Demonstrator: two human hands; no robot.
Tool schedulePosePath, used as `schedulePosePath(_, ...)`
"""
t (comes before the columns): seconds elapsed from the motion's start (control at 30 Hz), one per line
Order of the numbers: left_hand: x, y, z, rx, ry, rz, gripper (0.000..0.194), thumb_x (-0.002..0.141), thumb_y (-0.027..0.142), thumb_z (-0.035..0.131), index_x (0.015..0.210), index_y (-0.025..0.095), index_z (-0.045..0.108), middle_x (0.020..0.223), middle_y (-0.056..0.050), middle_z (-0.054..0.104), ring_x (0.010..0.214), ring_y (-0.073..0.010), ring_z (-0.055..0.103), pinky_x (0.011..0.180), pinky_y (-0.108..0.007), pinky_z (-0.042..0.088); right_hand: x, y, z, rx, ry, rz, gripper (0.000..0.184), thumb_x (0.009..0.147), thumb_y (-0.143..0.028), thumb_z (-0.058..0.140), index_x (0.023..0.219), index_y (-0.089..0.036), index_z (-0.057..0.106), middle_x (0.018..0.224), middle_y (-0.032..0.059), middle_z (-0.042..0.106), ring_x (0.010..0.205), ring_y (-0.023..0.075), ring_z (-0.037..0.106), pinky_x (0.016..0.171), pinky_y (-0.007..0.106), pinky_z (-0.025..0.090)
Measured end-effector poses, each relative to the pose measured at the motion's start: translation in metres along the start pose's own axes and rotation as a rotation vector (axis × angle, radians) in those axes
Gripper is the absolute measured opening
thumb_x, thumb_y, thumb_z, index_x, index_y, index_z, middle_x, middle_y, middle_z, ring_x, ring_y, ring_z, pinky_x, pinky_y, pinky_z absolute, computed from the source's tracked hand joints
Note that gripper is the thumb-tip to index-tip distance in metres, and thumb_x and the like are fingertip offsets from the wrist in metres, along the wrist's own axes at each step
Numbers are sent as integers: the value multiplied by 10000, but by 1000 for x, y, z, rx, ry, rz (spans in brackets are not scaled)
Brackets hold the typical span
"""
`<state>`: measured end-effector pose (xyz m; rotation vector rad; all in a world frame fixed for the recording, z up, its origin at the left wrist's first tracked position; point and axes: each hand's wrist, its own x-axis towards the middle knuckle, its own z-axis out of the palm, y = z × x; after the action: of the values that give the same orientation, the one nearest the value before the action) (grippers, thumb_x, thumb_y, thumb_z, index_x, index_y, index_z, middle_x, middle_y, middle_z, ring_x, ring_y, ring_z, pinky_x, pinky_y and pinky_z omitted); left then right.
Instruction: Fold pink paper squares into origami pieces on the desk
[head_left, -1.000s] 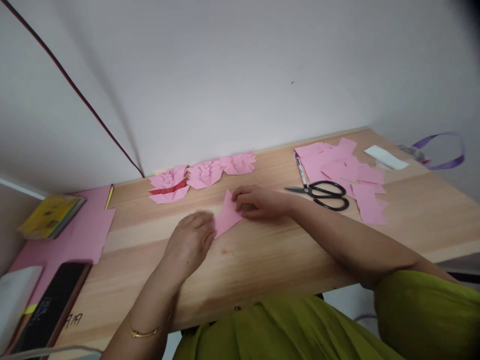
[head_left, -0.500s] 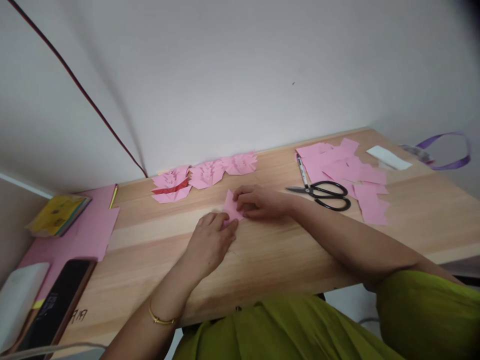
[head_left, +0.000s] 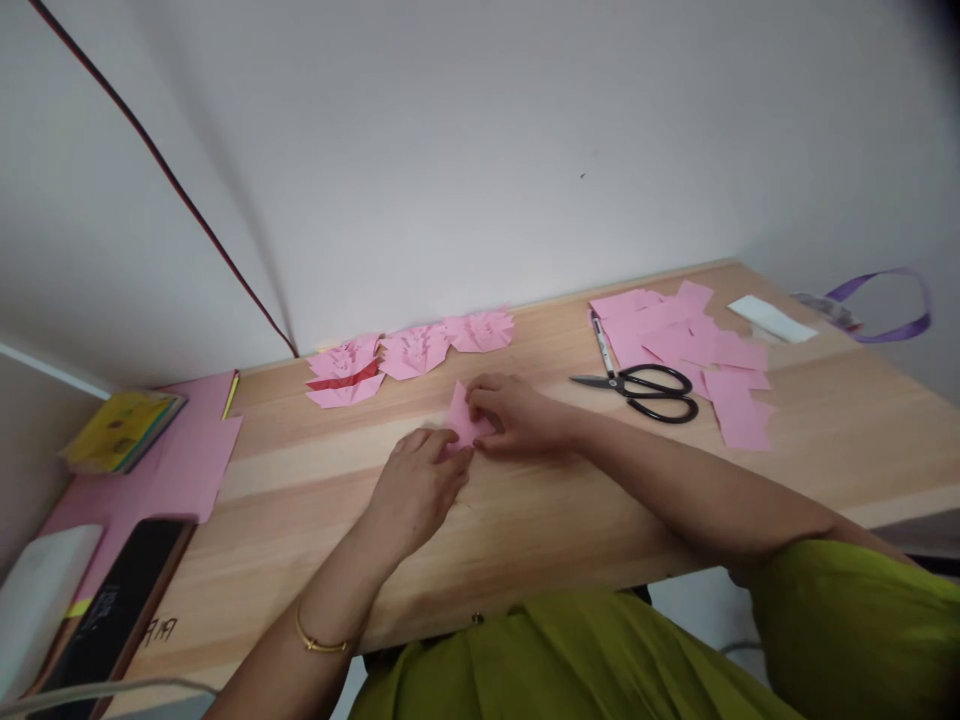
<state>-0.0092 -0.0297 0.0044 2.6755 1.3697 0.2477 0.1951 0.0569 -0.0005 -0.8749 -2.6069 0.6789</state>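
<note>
A small piece of pink paper (head_left: 460, 408), with a pointed top, lies on the wooden table between my two hands. My left hand (head_left: 421, 482) has its thumb and fingers closed on the paper's lower left side. From the right, my right hand (head_left: 516, 412) grips the paper with bent fingers, its thumb at the lower edge. Part of the sheet is hidden under my fingers. Beyond my hands, several pink folded, cut paper pieces (head_left: 414, 350) stand in a row along the wall, a red strip (head_left: 345, 377) across the leftmost.
Black-handled scissors (head_left: 637, 390), a pen (head_left: 603, 345) and pink paper scraps (head_left: 694, 330) lie to the right. A white strip (head_left: 772, 318) is farther right. On the left are pink sheets (head_left: 180, 460), a yellow packet (head_left: 120, 430) and a black oblong device (head_left: 120, 610).
My right thumb has shifted slightly away from my right fingers, showing a bit more of the pink paper. My left hand stays nearly in place. The whole view has moved slightly.
</note>
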Motion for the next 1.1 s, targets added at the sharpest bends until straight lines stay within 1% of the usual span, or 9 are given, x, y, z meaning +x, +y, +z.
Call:
schedulePosePath(0.1, 0, 0, 1, -8, 15, -17, 265, 871, 260, 504, 1104, 228, 626, 1152, -92, 576, 1003, -234, 495, 857, -414, 430, 0, -11, 10, -89, 67, 97, 248, 692, -319, 633, 877, -172, 559, 1000, 83, 546, 955, 253, 478, 847, 385, 355)
schedulePosePath(0.23, 0, 1, 1, -14, 18, -26, 258, 867, 256, 513, 1098, 228, 624, 1150, -87, 578, 1016, -234, 500, 867, -413, 428, 0, -14, 11, -149, 54, 144, 249, 693, -302, 607, 903, -182, 547, 1014, 82, 537, 951, 248, 449, 851, 384, 324)
schedulePosePath(0.33, 0, 1, -1, -21, 12, -24, 246, 862, 249, 522, 1082, 230, 630, 1152, -89, 577, 1024, -233, 505, 871, -412, 430, -1, -10, 6, -158, 36, 145, 228, 688, -283, 600, 886, -186, 542, 1017, 78, 538, 949, 246, 446, 858, 384, 318)
schedulePosePath(0.43, 0, 2, -2, -22, 18, -24, 237, 861, 248, 524, 1071, 231, 634, 1149, -89, 577, 1022, -232, 505, 868, -410, 432, -2, -2, -1, -144, 12, 133, 165, 703, -259, 584, 849, -191, 546, 1033, 70, 543, 958, 242, 452, 870, 384, 316)
schedulePosePath(0.6, -1, 1, -1, -29, 12, -23, 241, 867, 258, 514, 1074, 224, 633, 1148, -90, 578, 1011, -235, 502, 863, -412, 431, -2, 10, -7, -108, -13, 165, 124, 724, -253, 573, 831, -191, 567, 1092, 79, 538, 990, 249, 464, 881, 394, 319)
schedulePosePath(0.73, -1, 0, 0, -38, 11, -25, 245, 861, 252, 521, 1077, 227, 634, 1146, -91, 573, 1006, -234, 500, 865, -415, 427, -2, 5, -5, -83, 22, 160, 162, 734, -320, 590, 845, -205, 563, 1053, 64, 547, 990, 251, 455, 892, 412, 309)
schedulePosePath(0.87, 0, 1, -1, -42, 22, -31, 254, 860, 249, 522, 1089, 232, 631, 1140, -93, 570, 993, -229, 502, 860, -415, 429, -2, -4, 1, -110, 66, 151, 293, 662, -388, 666, 841, -201, 529, 1036, 61, 547, 989, 262, 443, 895, 423, 301)
schedulePosePath(1.0, 0, 2, -2, -44, 20, -30, 241, 860, 250, 522, 1070, 221, 637, 1133, -96, 573, 988, -230, 501, 855, -410, 430, -2, -6, 2, -122, 63, 190, 301, 652, -357, 664, 858, -193, 518, 1044, 75, 546, 987, 264, 448, 892, 412, 307)
schedulePosePath(1.1, 0, 2, -1, -45, 18, -30, 233, 864, 249, 514, 1060, 217, 634, 1127, -95, 574, 973, -225, 498, 846, -404, 429, -1, -3, 0, -125, 58, 205, 261, 669, -303, 636, 870, -190, 513, 1033, 77, 548, 984, 258, 448, 878, 394, 320)
